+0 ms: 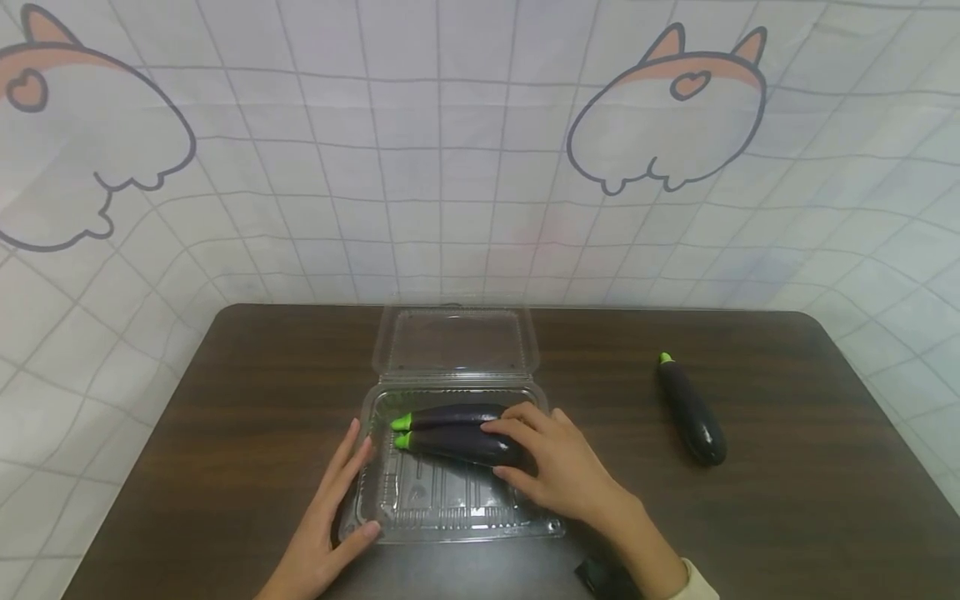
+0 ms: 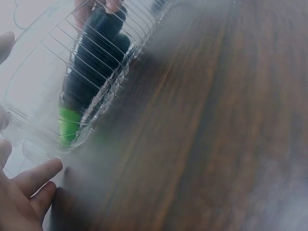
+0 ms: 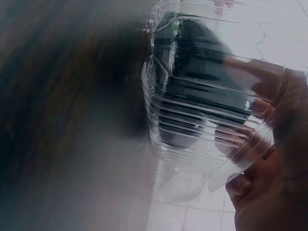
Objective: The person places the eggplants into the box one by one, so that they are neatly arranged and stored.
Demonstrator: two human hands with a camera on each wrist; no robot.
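Note:
A clear plastic clamshell container (image 1: 450,527) lies on the table with its lid (image 1: 455,342) folded back. Two dark eggplants with green stem ends lie side by side in its tray: a rear eggplant (image 1: 450,414) and a front eggplant (image 1: 457,443). My right hand (image 1: 558,462) reaches over the right rim and grips the thick end of the front eggplant, its fingers curled over it. At the left side of the tray, my left hand (image 1: 330,517) rests with fairly straight, spread fingers. Through the ribbed wall, a dark eggplant (image 2: 94,62) shows in the left wrist view.
A third eggplant (image 1: 692,414) lies on the dark wooden table (image 1: 247,417), to the right of the container. A black object (image 1: 600,577) sits by the right forearm at the near edge. Behind the table hangs a white gridded cloth (image 1: 480,192) with cartoon prints.

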